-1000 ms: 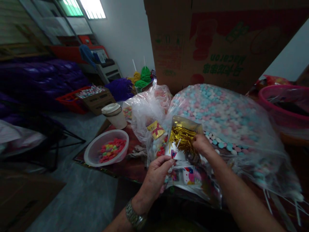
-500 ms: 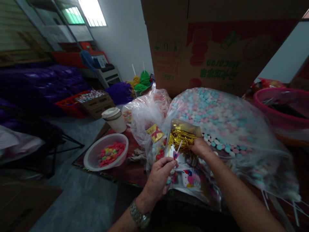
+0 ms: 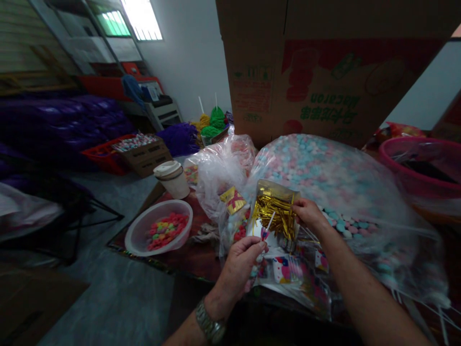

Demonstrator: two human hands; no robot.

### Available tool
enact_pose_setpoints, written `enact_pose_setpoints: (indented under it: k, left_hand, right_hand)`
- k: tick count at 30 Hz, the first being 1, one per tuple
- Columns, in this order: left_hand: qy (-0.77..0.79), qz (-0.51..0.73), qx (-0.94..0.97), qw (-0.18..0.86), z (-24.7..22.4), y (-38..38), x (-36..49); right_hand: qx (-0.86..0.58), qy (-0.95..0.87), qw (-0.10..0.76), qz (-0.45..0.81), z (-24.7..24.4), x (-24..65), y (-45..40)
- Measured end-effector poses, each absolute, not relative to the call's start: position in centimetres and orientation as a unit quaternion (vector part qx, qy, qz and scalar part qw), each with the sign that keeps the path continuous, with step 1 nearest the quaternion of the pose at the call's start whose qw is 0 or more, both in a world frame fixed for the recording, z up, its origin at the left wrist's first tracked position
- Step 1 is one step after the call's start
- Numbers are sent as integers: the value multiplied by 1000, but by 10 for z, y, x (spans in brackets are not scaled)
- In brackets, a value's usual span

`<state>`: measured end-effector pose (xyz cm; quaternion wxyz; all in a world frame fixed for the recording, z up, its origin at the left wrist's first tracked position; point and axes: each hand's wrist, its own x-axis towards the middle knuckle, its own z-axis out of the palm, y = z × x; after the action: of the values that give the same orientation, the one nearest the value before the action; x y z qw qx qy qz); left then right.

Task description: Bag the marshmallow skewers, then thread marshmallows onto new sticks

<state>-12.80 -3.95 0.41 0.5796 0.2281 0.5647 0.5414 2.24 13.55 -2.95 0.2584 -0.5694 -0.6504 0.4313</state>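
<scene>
My left hand, with a watch on the wrist, is closed on a thin white stick wrapped in something pink and blue; pastel pieces hang below the fingers. At the right edge of a box of gold tinsel ties, the fingers of my right hand are pinched together. What they hold, if anything, is too small to make out. Printed packets lie in front of the box. Behind my right hand spreads a big clear bag of pastel candies.
A white bowl of red and yellow candies and a lidded white tub stand on the left. A large carton rises at the back, with a pink basin at the right.
My right hand has pulled back to the right, from over the gold ties to the box's edge. My left hand keeps its hold on the stick, nearly unmoved.
</scene>
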Motion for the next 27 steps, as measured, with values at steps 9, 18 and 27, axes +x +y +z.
enact_pose_setpoints:
  k: [9, 18, 27]
  left_hand:
    - [581, 546, 217, 563, 13, -38, -128]
    - [575, 555, 214, 562, 9, -39, -132]
    - [552, 565, 259, 556, 9, -21, -124]
  right_hand:
    - [-533, -568, 324, 537, -26, 19, 131]
    - [-519, -559, 353, 541, -19, 17, 132]
    - [-389, -651, 354, 547, 8, 28, 45]
